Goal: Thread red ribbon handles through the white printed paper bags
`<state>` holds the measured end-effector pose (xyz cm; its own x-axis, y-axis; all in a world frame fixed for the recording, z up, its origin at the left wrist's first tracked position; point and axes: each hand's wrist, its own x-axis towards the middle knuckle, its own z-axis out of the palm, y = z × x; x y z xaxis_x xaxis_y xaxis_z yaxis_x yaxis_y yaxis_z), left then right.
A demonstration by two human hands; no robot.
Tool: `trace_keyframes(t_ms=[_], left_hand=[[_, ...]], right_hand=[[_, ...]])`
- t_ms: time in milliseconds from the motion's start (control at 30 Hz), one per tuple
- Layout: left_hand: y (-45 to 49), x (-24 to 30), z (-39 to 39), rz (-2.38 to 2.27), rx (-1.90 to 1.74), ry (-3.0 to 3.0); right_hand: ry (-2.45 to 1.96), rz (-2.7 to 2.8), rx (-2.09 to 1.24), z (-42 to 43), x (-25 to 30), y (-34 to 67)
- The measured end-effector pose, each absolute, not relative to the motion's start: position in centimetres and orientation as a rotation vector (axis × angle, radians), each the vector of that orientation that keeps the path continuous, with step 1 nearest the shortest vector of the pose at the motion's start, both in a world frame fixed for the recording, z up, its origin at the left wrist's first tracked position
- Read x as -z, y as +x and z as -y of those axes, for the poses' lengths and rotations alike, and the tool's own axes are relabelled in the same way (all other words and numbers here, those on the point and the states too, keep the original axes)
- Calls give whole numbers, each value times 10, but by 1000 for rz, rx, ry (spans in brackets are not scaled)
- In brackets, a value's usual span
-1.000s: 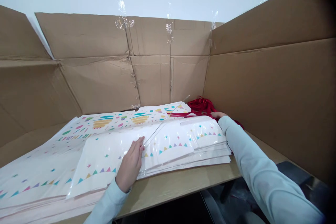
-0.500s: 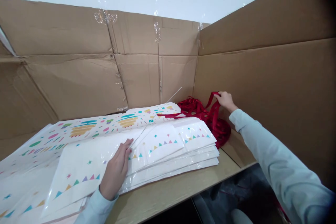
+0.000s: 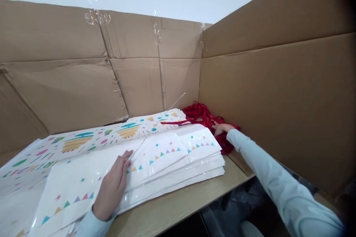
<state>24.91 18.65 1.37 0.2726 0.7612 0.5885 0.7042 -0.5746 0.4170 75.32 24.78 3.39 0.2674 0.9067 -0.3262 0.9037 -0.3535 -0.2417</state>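
My left hand (image 3: 114,185) rests on the stack of white printed plastic sheets (image 3: 164,152), its fingers closed on the lower end of a thin white wire (image 3: 175,102). The wire slants up and away to the right, past the far edge of the stack. Behind the stack's right end lies a tangled heap of shiny red ribbon (image 3: 198,112), with one strand trailing left over the sheets. Down in this heap, my right hand (image 3: 222,129) has its fingers bent onto the ribbon; the fingertips are partly hidden.
Tall cardboard walls (image 3: 139,85) stand behind and to the right. Larger white sheets with colourful birthday prints (image 3: 80,142) spread out at the left. The bare tabletop edge (image 3: 178,207) runs along the front, with dark plastic (image 3: 239,200) below it at the right.
My right hand has come down from holding up a loop of red ribbon and now sits lower in the heap. My left hand stays on the sheets with the wire. The view has shifted slightly right.
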Motion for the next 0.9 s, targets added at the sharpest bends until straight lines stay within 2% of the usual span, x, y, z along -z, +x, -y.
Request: trace_keyframes(t_ms=[167, 367, 500, 667, 900], left_hand=[[248, -12, -186, -1443, -1185, 2481], [245, -8, -186, -1508, -1134, 2402], [245, -7, -187, -1556, -1101, 2329], [249, -11, -186, -1578, -1060, 2280], [250, -14, -184, -1565, -1069, 2279]], right_hand=[[-2653, 1733, -675, -246, -20, 746], [-2355, 1958, -574, -206, -26, 758], [-2311, 1939, -424, -194, -57, 780], [-2282, 1757, -4, -196, -136, 807], [-1875, 1110, 937, -182, -243, 806]])
